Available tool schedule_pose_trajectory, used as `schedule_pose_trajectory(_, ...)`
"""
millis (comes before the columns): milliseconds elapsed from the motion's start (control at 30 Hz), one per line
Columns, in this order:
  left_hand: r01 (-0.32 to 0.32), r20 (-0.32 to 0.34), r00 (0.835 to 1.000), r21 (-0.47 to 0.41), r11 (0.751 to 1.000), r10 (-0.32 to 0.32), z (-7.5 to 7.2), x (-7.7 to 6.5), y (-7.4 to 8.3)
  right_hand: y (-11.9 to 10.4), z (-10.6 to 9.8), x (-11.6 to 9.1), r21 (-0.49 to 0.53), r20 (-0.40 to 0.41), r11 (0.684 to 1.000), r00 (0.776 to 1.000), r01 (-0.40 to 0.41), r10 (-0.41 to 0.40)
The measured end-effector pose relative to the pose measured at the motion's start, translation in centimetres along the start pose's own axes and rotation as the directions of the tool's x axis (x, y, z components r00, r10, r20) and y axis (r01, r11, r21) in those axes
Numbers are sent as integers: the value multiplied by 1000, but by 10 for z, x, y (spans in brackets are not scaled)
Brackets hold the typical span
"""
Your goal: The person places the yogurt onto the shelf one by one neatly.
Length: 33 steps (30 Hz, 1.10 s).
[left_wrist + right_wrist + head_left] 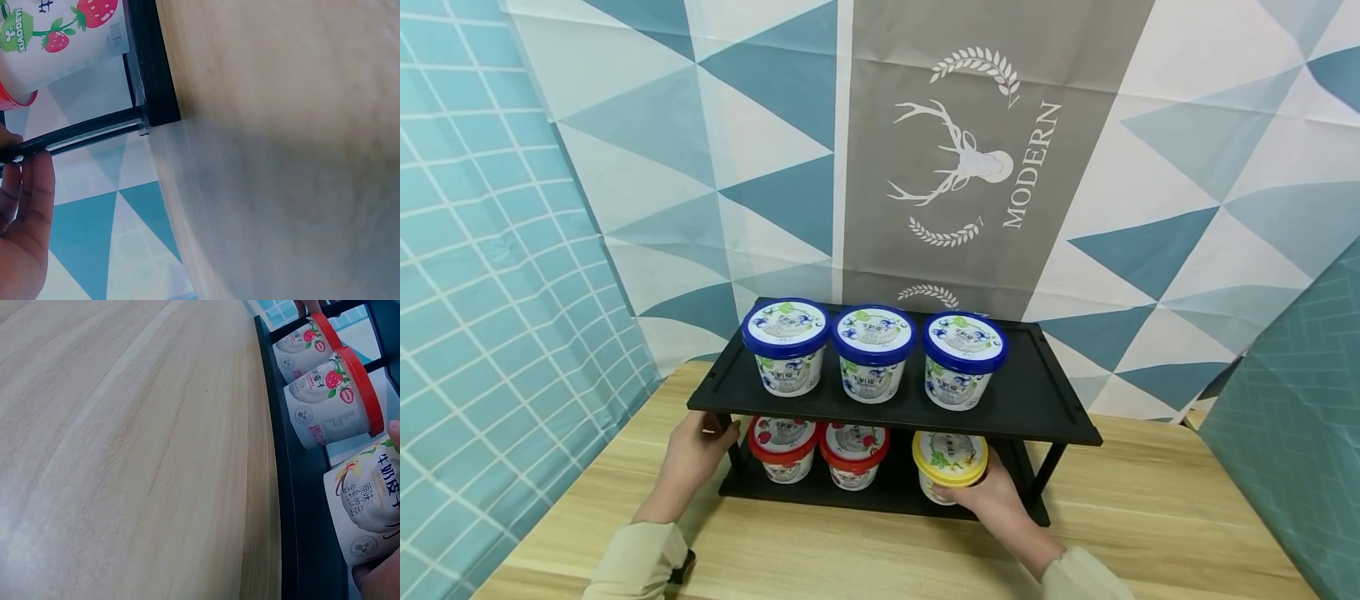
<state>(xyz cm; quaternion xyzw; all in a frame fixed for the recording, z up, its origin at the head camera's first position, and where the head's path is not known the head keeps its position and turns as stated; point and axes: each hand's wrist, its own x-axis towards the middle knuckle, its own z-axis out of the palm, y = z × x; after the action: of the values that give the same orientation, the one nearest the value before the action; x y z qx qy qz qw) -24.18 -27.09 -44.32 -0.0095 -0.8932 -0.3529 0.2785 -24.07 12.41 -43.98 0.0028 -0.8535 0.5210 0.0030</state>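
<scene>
A black two-tier rack (1045, 392) stands on the wooden table. My left hand (696, 450) grips its left side post (94, 128), fingers on one side and thumb on the other in the left wrist view. With my right hand (1000, 496) I hold a yellow-lidded tub (951, 458) by its right side, at the lower shelf. That tub leans slightly in the right wrist view, and part of it is cut off there. Two red-lidded tubs with strawberry prints (784, 450) sit left of it on the lower shelf.
Three blue-lidded tubs (874, 354) stand in a row on the upper shelf, which overhangs the lower tubs. A patterned cloth (775, 108) hangs right behind the rack, and blue tiled cloth (490, 275) borders the table (820, 550) on the left.
</scene>
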Motion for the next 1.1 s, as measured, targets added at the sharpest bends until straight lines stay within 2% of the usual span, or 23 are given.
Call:
schedule_pose_trajectory(533, -43, -29, 999, -20, 999, 43, 1, 1, 0, 0, 14, 10, 61, 29, 998, 1000, 0, -2)
schedule_pose_trajectory(733, -26, -35, 999, -64, 998, 24, 2, 1, 0, 0, 16, 13, 99, 61, 995, 998, -9, 3)
schedule_pose_trajectory(1100, -50, -52, 997, -30, 998, 48, 1, 1, -2, 3, 29, 16, 84, 56, 996, 997, 40, -45)
